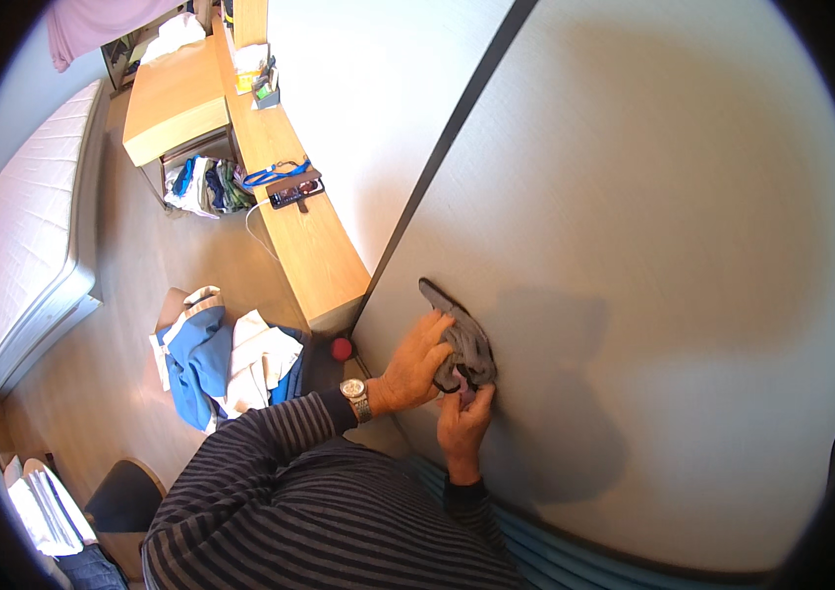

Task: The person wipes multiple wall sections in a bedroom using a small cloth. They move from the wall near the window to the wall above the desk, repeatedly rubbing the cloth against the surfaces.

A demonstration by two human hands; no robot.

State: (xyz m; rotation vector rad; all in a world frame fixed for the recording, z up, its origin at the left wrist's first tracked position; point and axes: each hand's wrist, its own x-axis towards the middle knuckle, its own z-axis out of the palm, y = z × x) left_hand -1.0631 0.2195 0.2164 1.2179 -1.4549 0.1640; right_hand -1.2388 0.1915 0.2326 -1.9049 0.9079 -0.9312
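Over a wide pale surface [683, 393], a bunched grey sock-like cloth [471, 344] with dark edging is between my hands. One narrow, rounded end stretches up and to the left. My left hand [412, 366], with a metal watch on its wrist, grips the cloth from the left, fingers bent over its folds. The thumb and fingers of my right hand [464, 425] pinch its lower edge. A small pinkish patch shows between the hands, and I cannot make out what it is. My fingers hide part of the cloth.
To the left, blue and cream clothes [201, 349] lie in a heap on the floor. A wooden ledge [314, 256] carries a phone [296, 192] and a blue lanyard [278, 173]. Folded clothes [206, 187] sit beneath a desk [176, 103]. A bare mattress [34, 236] stands far left.
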